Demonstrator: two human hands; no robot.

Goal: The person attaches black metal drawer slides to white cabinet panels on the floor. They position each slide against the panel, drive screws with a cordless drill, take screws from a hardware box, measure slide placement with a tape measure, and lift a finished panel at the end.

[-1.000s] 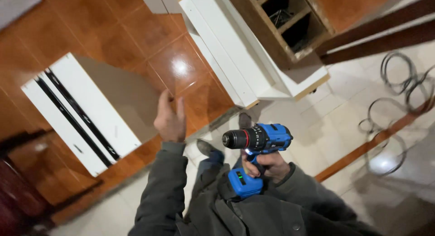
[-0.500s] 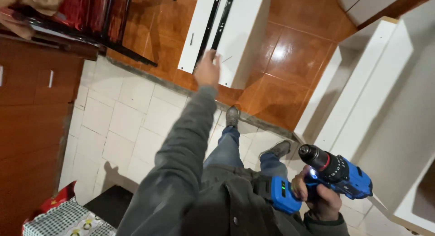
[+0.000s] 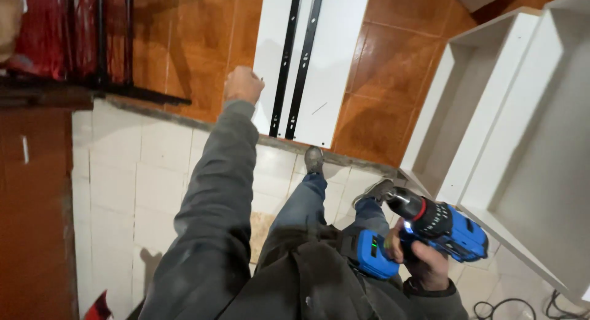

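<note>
The left hand (image 3: 243,85), closed in a fist, reached out over the near edge of the white panel (image 3: 332,43) on the floor, its long axis running away from the person. The right hand (image 3: 424,261), well behind, gripped the blue drill (image 3: 439,225).

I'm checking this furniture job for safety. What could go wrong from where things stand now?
1. The right hand grips a blue cordless drill with its work light on while the left hand reaches toward the white panel; a bumped trigger might spin the chuck near the legs.
2. Cables lie on the floor by the white cabinet frames, a likely trip hazard.
3. The glossy tiles may be slippery.
</note>
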